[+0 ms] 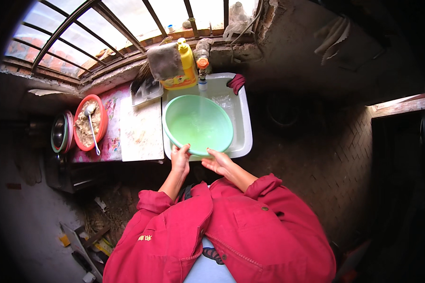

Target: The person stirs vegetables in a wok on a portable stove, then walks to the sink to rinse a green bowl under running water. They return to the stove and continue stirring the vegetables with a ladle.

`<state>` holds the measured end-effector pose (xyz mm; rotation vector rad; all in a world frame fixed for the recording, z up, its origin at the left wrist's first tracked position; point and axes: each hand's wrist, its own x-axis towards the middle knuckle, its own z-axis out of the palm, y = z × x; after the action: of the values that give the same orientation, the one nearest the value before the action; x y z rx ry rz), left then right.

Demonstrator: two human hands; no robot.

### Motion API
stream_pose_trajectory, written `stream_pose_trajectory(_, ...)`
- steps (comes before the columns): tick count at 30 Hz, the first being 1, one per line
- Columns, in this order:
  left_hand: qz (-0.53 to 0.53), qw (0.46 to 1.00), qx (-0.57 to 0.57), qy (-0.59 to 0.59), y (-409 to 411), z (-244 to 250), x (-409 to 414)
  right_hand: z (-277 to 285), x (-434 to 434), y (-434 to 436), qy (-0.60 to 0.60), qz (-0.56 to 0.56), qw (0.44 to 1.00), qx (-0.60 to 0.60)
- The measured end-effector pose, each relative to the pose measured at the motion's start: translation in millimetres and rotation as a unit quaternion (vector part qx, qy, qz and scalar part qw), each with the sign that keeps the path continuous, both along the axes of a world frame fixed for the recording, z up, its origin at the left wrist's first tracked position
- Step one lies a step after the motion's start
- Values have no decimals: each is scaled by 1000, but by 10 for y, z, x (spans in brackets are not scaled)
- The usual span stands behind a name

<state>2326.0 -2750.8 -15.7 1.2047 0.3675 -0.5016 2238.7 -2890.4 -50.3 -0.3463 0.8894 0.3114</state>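
A light green plastic basin [184, 109] is tilted over a white sink [247, 134], under a tap with an orange handle [202, 63]. Water seems to fall from the tap into the basin, where some liquid lies at the bottom. My left hand [180, 161] grips the near rim at its left, thumb on top. Further right along the same rim, my right hand [219, 162] holds on with its thumb over the edge and its fingers underneath. A dark red cloth [236, 84] hangs over the sink's back right corner.
Left of the sink lies a white board [140, 132] on a floral cloth [108, 141]. An orange bowl [104, 122] holds a pale mixture and a spoon [92, 127], beside stacked bowls [59, 132]. Behind the sink stand a yellow pump bottle [186, 56] and a grey cloth [165, 62].
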Motion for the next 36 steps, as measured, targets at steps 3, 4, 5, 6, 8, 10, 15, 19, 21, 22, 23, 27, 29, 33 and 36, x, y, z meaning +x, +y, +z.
stream_pose_trajectory(3, -64, 993, -4, 98, 238, -285, -182, -176, 144, -24, 53, -30, 984, -168)
stream_pose_trajectory(4, -129, 982, -6, 137, 316, -311, -169, -146, 184, -79, 78, -16, 969, -232)
stream_pose_trajectory(5, -138, 974, 3, 181, 390, -337, -143, -114, 214, -147, 102, -3, 950, -295)
stream_pose_trajectory(6, -149, 962, 14, 226, 440, -298, -118, -163, 224, -253, 111, 31, 929, -352)
stream_pose_trajectory(8, -143, 947, 32, 287, 556, -312, -30, -229, 233, -463, 114, 76, 876, -462)
stream_pose_trajectory(10, -115, 950, 42, 286, 674, -367, 16, -138, 271, -618, 116, 126, 843, -509)
stream_pose_trajectory(15, -121, 948, 26, 292, 716, -465, 72, -342, 264, -852, 88, 51, 878, -468)
stream_pose_trajectory(19, -82, 978, 48, 184, 598, -319, 17, -519, 238, -886, 71, 36, 945, -318)
stream_pose_trajectory(21, -46, 990, 62, 121, 674, -244, 4, -588, 255, -744, 79, 56, 962, -254)
stream_pose_trajectory(22, -20, 992, 68, 108, 707, -202, -4, -601, 268, -657, 62, 59, 974, -212)
stream_pose_trajectory(23, -7, 993, 81, 89, 751, -156, -8, -613, 288, -576, 44, 62, 983, -170)
stream_pose_trajectory(27, 12, 989, 99, 106, 894, -46, -40, -747, 386, -355, 23, 85, 996, -31)
stream_pose_trajectory(29, 11, 989, 98, 108, 931, -32, -87, -789, 425, -287, 1, 80, 996, 41)
stream_pose_trajectory(33, -4, 991, 96, 95, 823, 134, -211, -811, 557, -164, -13, 61, 967, 246)
stream_pose_trajectory(36, -16, 990, 115, 80, 801, 234, -274, -572, 618, -12, -22, 46, 941, 334)
